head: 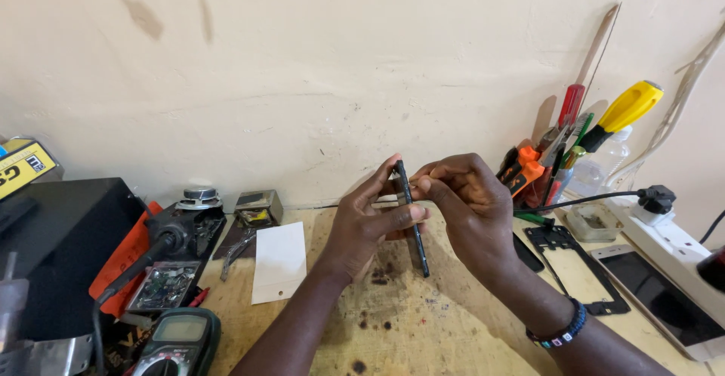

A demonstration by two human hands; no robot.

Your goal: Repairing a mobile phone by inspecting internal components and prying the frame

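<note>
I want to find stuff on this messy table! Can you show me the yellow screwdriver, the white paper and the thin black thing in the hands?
yellow screwdriver (630,105), head view, on its yellow handle.
white paper (279,261), head view, on the middle of the sheet.
thin black thing (413,225), head view, on its edge below the fingers.

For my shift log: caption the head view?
Both hands, left hand and right hand, pinch a thin black phone edge-on above the wooden workbench.
</note>
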